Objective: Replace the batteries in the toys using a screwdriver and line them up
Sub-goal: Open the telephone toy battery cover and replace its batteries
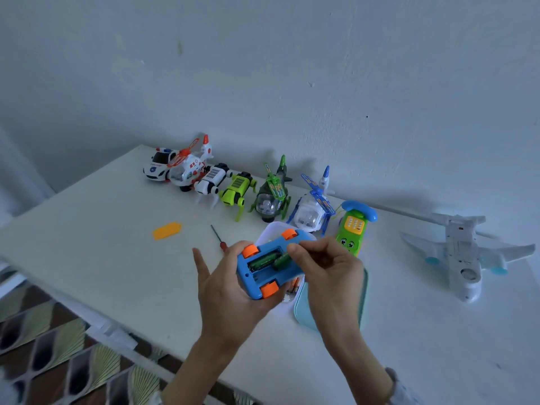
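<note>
I am in the middle of the battery swap on the blue toy car (264, 266), which I hold belly-up in my left hand (225, 285) above the white table (111, 258), its orange wheels pointing at me and its compartment open. My left palm cups the car from beneath with the thumb curled over its near edge, while the forefinger sticks out straight and free. My right hand (327, 267) pinches a green battery (282, 260) between thumb and fingertips, tilted with its far end over the bay, right beside a second green battery (263, 261) that already lies in its slot. Whether I am seating this cell or lifting it out I cannot say for certain from here (the row of finished toys suggests fitting, but that is my guess). If fitting, the next move calls for matching the cell's poles to the spring and pressing it flat beside its neighbour. After that the orange cover (167, 230), lying well apart on the table to my left, must go back over the bay, and the red-handled screwdriver (218, 238), lying just beyond my left hand, must fasten it. Under my hands sits a pale tray (301, 311) with more batteries partly hidden. Then the car joins the line along the wall, next to the green toy phone (352, 229); the white airplane (464, 258) lies apart on the right.
</note>
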Tool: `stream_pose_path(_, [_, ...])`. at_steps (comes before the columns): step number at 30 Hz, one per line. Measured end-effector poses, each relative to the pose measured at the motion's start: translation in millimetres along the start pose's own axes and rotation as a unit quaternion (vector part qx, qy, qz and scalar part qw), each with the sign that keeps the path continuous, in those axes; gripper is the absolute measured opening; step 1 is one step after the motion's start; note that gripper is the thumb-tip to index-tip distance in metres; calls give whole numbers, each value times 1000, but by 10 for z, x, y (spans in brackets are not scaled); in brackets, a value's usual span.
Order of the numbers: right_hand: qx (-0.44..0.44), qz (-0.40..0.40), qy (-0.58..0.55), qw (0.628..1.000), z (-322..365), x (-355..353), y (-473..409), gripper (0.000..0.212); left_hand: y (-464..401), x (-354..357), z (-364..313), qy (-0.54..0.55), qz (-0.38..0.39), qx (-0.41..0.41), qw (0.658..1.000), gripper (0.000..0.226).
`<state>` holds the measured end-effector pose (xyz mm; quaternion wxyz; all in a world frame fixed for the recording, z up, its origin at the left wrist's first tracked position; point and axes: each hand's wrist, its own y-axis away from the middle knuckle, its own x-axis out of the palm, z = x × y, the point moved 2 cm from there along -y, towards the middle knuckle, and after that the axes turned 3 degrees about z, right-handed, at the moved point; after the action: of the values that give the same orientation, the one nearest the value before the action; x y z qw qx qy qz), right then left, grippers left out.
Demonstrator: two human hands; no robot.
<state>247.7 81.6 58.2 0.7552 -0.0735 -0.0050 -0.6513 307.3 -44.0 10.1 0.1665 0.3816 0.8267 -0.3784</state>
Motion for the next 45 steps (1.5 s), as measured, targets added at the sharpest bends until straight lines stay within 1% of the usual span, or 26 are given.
stream_pose_path(3, [-2, 8, 57, 998, -101, 207, 70, 18, 7, -123, 102, -18, 2, 4, 1000, 68])
stream_pose_path(7, [-56, -18, 158, 986, -195, 426, 55, 17, -55, -288, 260, -4, -15, -9, 1000, 66])
stream_pose_path(15, [-55, -17, 166, 984, -315, 1057, 55, 20, -303, -585, 708, 5, -16, -6, 1000, 69])
stream_pose_path(17, [-64, -20, 171, 983, -365, 1189, 45, 22, -358, -653, 818, 9, -13, -5, 1000, 69])
stream_pose_path(19, [-91, -22, 203, 975, -426, 1372, 40, 23, -436, -743, 950, 16, -17, 5, 1000, 70])
stream_pose_path(20, [-122, -26, 237, 964, -444, 1427, 47, 24, -456, -774, 986, 18, -21, 11, 1000, 70])
stream_pose_path(21, [-166, -29, 286, 943, -462, 1495, 45, 29, -484, -810, 1045, 22, -25, 14, 999, 71])
stream_pose_path(23, [-269, -36, 387, 881, -497, 1692, 32, 45, -549, -893, 1219, 22, -33, 17, 999, 74])
stream_pose_path(24, [-300, -32, 415, 859, -511, 1779, 26, 52, -570, -925, 1300, 15, -32, 18, 999, 75])
stream_pose_path(25, [-317, -26, 429, 846, -524, 1893, 16, 57, -600, -966, 1405, 8, -26, 17, 999, 77])
stream_pose_path(26, [-321, -16, 435, 841, -551, 1981, -4, 60, -628, -1005, 1492, 2, -17, 9, 1000, 78])
stream_pose_path(28, [-293, 22, 436, 851, -605, 2165, -98, 63, -724, -1087, 1661, -4, 2, -22, 1000, 77])
stream_pose_path(30, [-207, 93, 391, 892, -697, 2403, -240, 60, -845, -1194, 1885, -10, 24, -58, 998, 75])
stream_pose_path(31, [-155, 126, 333, 922, -742, 2502, -306, 55, -912, -1245, 1992, -13, 29, -69, 997, 75])
stream_pose_path(32, [-114, 129, 257, 951, -801, 2575, -377, 49, -973, -1299, 2095, -20, 28, -79, 996, 74])
stream_pose_path(33, [-88, 99, 197, 971, -874, 2624, -447, 44, -1024, -1354, 2198, -28, 18, -89, 995, 72])
stream_pose_path(34, [-84, 58, 171, 980, -975, 2652, -501, 39, -1059, -1412, 2291, -35, 7, -102, 994, 70])
stream_pose_path(35, [-86, 30, 174, 981, -1092, 2701, -551, 34, -1107, -1476, 2389, -37, -4, -114, 993, 70])
stream_pose_path(36, [-85, 30, 206, 974, -1240, 2695, -568, 26, -1115, -1519, 2437, -38, -8, -125, 991, 72])
stream_pose_path(37, [-82, 55, 258, 961, -1424, 2717, -589, 17, -1141, -1567, 2501, -36, -10, -131, 991, 73])
stream_pose_path(38, [-83, 99, 318, 939, -1614, 2768, -598, 12, -1175, -1622, 2566, -35, -10, -131, 991, 74])
stream_pose_path(40, [-97, 198, 417, 882, -1923, 2800, -579, 24, -1221, -1662, 2639, -30, -9, -132, 991, 76])
stream_pose_path(41, [-111, 227, 446, 859, -2034, 2809, -563, 29, -1237, -1668, 2667, -24, -6, -135, 991, 77])
stream_pose_path(42, [-119, 228, 462, 848, -2085, 2829, -556, 32, -1264, -1666, 2702, -18, -4, -134, 991, 78])
stream_pose_path(43, [-129, 210, 472, 846, -2110, 2825, -556, 31, -1275, -1655, 2725, -14, -3, -131, 991, 80])
stream_pose_path(45, [-147, 149, 490, 846, -2114, 2791, -570, 22, -1307, -1610, 2764, -12, 12, -124, 992, 82])
